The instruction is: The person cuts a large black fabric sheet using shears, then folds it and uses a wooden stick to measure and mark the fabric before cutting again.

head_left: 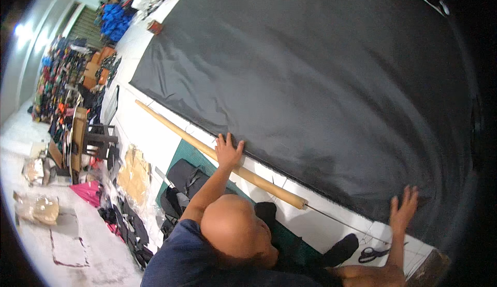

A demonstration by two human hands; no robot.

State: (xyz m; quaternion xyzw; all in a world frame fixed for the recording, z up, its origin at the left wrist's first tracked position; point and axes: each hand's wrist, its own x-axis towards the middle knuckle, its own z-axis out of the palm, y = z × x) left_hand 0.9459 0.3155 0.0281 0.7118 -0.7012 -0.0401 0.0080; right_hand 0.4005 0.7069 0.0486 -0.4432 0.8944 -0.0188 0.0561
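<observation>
A large sheet of black fabric (321, 90) lies spread over the white floor with soft wrinkles. My left hand (228, 151) rests at its near edge, fingers spread, with the wrist crossing above a long cardboard tube (266, 184). My right hand (405, 212) presses flat on the fabric near its right corner, fingers apart. Neither hand grips anything. From the tube's right end a thin dark rod (336, 219) runs toward my right forearm. Black-handled scissors (373, 255) lie on the floor just left of that forearm.
My feet in dark socks (341, 251) are by a green mat (297, 251). A black bag (185, 177) lies beside my left arm. Brown paper in plastic (133, 175), a dark stool (99, 138) and heaped cloth (64, 80) are at left. A reddish-brown block (154, 27) sits on the fabric's far-left edge.
</observation>
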